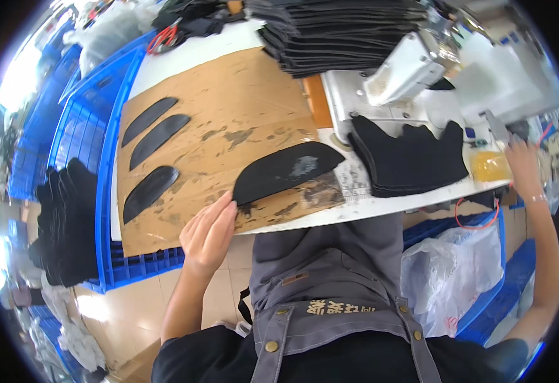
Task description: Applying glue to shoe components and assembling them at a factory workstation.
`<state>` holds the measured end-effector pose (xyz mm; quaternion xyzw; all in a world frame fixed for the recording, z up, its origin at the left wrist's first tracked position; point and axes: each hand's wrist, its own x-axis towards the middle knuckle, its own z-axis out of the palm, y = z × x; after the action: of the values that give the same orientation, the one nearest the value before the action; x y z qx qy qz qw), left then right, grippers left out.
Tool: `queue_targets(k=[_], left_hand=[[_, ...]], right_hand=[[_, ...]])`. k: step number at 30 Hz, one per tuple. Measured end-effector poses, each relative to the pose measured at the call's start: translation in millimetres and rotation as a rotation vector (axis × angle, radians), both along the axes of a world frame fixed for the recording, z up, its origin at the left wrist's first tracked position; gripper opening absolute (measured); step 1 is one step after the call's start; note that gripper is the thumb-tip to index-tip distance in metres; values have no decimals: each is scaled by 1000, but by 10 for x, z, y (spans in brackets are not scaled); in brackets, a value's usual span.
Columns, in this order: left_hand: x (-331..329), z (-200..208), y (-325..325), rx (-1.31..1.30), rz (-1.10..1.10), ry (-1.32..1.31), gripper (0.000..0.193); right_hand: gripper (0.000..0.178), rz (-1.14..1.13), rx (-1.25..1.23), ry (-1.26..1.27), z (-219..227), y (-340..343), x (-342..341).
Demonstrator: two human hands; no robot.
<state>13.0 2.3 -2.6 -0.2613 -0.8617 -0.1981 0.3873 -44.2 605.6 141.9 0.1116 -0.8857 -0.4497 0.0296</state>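
Black half-oval piece [286, 171] lies on stained cardboard [228, 89], ahead and right of the left hand [209, 231], which pinches its near-left corner at the fingertips. Three smaller dark pieces [159, 141] lie farther out, left of that hand. The right hand [523, 158] is at a grey tool [496, 127], its grip unclear; a yellow container [490, 166] sits just left of it.
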Motion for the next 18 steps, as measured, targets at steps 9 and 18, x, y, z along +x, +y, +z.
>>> queue_targets(k=[9,18], left_hand=[[-1,43,-44,78,-6,4,23],[25,-31,-14,125,33,8,25]], right_hand=[[63,-104,-1274,259,435,-639,703],[75,686,-2316,-490,-354,-3866,-143]])
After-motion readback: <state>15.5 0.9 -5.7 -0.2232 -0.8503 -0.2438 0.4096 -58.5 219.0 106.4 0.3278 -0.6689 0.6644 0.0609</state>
